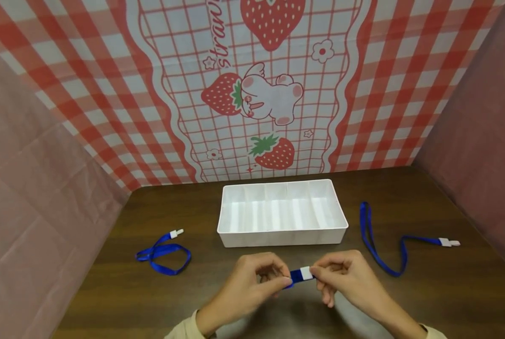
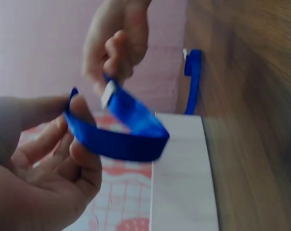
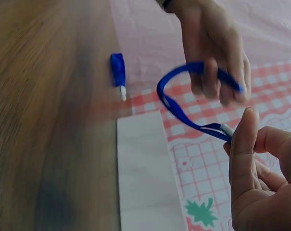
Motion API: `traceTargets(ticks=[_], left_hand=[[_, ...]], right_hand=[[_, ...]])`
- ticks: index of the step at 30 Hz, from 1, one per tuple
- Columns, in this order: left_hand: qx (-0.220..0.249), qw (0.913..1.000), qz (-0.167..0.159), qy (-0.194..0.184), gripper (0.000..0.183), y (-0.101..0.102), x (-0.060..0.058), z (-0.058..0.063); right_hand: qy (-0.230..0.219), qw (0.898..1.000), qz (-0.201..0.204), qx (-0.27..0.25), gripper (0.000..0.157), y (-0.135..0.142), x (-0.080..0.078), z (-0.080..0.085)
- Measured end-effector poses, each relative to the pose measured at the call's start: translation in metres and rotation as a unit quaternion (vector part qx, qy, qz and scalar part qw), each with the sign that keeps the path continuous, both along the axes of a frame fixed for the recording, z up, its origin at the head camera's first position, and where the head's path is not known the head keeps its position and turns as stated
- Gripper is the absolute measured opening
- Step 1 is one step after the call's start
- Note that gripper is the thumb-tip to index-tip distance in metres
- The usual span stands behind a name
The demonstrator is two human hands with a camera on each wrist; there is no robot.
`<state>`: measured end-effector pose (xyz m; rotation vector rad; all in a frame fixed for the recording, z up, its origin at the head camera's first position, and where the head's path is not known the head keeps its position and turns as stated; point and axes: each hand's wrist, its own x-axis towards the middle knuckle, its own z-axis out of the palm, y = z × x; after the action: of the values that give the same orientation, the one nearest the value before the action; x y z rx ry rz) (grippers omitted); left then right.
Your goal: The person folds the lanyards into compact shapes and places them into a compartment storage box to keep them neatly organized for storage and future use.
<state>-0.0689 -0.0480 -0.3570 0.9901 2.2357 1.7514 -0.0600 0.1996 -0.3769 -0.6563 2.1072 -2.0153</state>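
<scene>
Both hands hold a blue lanyard (image 1: 296, 276) above the table, in front of the white box. My left hand (image 1: 256, 282) pinches the strap between thumb and fingers. With thumb and forefinger, my right hand (image 1: 349, 278) grips the end beside a white fitting (image 1: 306, 273); the clip beyond it is hidden by the fingers. In the left wrist view the blue strap (image 2: 126, 149) bends in a loop between the hands. The right wrist view shows the strap (image 3: 171, 103) curving from the left hand to the right fingertips.
A white divided box (image 1: 282, 237) stands behind the hands. One blue lanyard with a white clip (image 1: 165, 270) lies coiled at the left; another lanyard (image 1: 426, 239) lies stretched out at the right. A checked strawberry cloth (image 1: 388, 94) hangs at the back, pink cloth at both sides.
</scene>
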Motion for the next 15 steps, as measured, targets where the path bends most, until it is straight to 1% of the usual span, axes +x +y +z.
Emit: traceTargets(ticks=[3,5,8,11,15], left_hand=[[-0.018,0.9981,0.018,0.057,0.007,0.013,-0.001,0.002],[-0.031,0.9946,0.031,0.094,0.008,0.019,-0.003,0.002],[-0.048,0.9881,0.049,0.138,0.011,0.024,-0.004,0.001],[-0.055,0.9825,0.065,0.166,0.013,0.026,-0.005,0.001],[-0.062,0.9766,0.094,0.183,0.012,0.028,-0.004,0.002]], right_hand=[[0.003,1.0,0.008,-0.007,0.012,-0.004,0.002,0.004],[0.005,1.0,0.015,-0.011,0.012,-0.006,0.003,0.006],[0.002,1.0,0.017,-0.014,0.013,-0.008,0.003,0.007],[-0.005,1.0,0.012,-0.016,0.014,-0.006,0.002,0.007],[-0.011,1.0,0.008,-0.017,0.015,-0.004,0.0,0.006]])
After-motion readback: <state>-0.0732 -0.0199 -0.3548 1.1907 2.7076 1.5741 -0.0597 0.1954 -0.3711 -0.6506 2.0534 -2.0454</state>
